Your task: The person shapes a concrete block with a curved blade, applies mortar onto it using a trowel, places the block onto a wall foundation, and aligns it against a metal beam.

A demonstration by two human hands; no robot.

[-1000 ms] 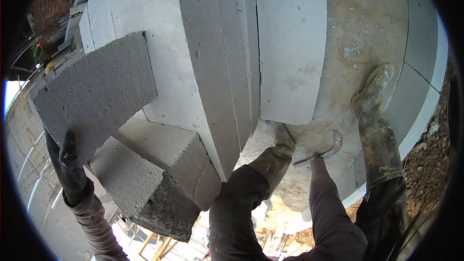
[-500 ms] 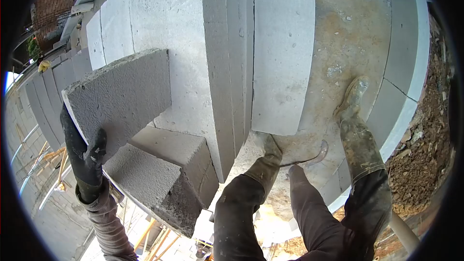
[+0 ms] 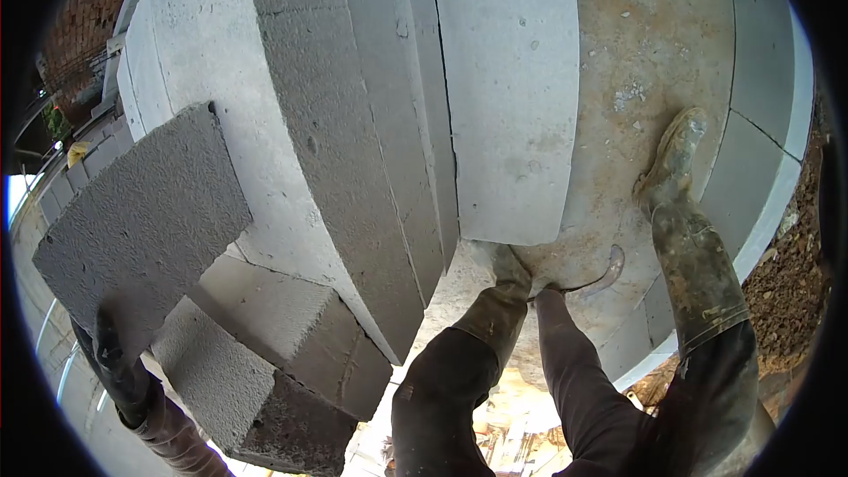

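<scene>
Block [image 3: 141, 212]: grey AAC-type slab, coarse ribbed face, overlapping stack's [image 3: 309, 124] L side; far face hidden, can't tell if touching.
L hand [image 3: 110, 358]: black glove [image 3: 132, 397], gripping block's low corner, thumb on near face; other fingers mostly hidden.
Stack: pale, smooth w/ small pits, top cut off.
Lower blocks [image 3: 212, 371]: rough, squared, below stack's L side; bottom cut off.
R hand [image 3: 549, 291]: below-R of stack, nr curved blade [image 3: 608, 272]; too small/dark, can't tell if closed.
Boots [image 3: 678, 159]: muddy, R one right of stack.
</scene>
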